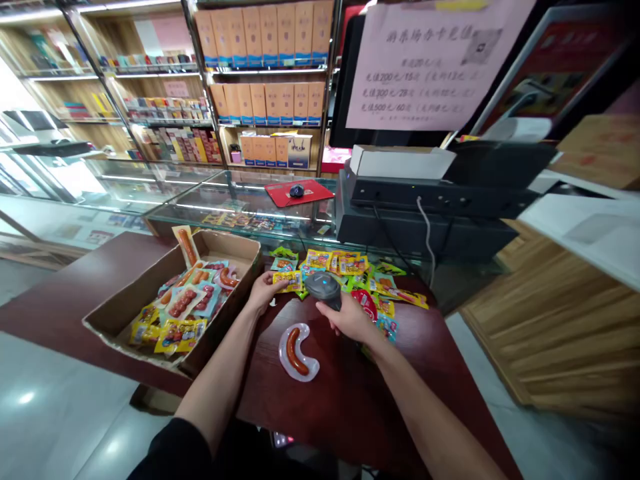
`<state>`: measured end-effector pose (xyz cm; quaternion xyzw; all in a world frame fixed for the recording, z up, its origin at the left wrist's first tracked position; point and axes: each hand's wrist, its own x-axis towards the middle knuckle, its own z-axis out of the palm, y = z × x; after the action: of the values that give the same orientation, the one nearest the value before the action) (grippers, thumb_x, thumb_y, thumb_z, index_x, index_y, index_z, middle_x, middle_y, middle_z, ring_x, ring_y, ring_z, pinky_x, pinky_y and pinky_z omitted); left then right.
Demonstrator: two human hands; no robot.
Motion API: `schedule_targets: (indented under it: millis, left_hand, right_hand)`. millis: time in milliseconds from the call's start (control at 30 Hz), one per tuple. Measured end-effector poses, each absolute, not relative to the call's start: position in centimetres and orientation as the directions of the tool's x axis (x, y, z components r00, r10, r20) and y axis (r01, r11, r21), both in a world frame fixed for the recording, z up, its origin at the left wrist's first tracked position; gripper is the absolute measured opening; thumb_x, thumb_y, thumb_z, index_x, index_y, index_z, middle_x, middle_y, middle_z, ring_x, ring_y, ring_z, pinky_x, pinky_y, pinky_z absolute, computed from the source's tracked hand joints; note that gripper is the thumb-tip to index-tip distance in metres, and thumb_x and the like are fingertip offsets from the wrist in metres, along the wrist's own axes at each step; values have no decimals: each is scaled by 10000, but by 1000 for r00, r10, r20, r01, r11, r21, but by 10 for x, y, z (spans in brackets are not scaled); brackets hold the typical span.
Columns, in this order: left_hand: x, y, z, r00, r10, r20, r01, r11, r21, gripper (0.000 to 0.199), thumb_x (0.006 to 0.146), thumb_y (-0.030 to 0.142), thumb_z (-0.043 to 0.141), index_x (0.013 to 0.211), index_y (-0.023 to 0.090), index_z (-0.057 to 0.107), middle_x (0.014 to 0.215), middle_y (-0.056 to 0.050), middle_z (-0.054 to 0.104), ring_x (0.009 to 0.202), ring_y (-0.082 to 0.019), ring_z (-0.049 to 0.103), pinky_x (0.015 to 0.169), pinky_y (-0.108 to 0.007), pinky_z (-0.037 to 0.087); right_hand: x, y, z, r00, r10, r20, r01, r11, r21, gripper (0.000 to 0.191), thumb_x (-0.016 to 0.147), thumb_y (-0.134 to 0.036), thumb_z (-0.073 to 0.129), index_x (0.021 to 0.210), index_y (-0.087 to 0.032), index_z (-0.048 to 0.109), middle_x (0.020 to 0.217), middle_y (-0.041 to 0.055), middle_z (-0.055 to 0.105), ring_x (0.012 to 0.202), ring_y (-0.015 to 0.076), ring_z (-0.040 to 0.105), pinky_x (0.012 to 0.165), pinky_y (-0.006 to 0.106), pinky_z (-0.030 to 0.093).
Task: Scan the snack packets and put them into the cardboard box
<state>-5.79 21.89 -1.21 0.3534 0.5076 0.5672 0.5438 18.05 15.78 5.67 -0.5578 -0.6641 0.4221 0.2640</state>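
Between the fingers of my left hand (265, 291) is a small yellow snack packet (288, 281), held over the far part of the dark red table. My right hand (350, 317) grips a dark grey barcode scanner (323, 287), whose head points towards that packet. In front of both hands lies a curved sausage in a clear pack (299, 352), touched by neither. Beyond the scanner spreads a pile of yellow, green and blue snack packets (353, 263). Left of my left arm stands an open cardboard box (220, 353) with several packed sausages and yellow packets inside.
Behind the pile is a glass counter (200, 193) bearing a red mouse pad (320, 189) and a mouse. A monitor with a pink paper sign (415, 73) and black equipment (425, 223) stand at the right. A wood-grain cabinet (545, 320) flanks the table; stocked shelves line the back.
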Motion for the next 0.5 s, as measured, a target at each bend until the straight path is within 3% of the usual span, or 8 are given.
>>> schedule_targets:
  millis: [233, 500]
  left_hand:
    - [-60, 215, -17, -201, 973, -110, -241, 60, 969, 545, 434, 426, 970, 800, 163, 663, 830, -51, 761, 747, -172, 707, 775, -300, 560]
    - [-56, 218, -10, -192, 974, -118, -215, 75, 974, 521, 440, 452, 957, 772, 170, 671, 844, -56, 762, 766, -193, 708, 768, -321, 564]
  right_hand:
    - [175, 151, 32, -184, 980, -77, 497, 25, -868, 269, 884, -467, 616, 766, -239, 536, 476, -34, 571, 395, 163, 581, 462, 266, 463]
    - [174, 142, 43, -197, 977, -78, 552, 45, -833, 291, 854, -442, 653, 1008, -196, 666, 563, 13, 663, 564, 239, 697, 526, 287, 500]
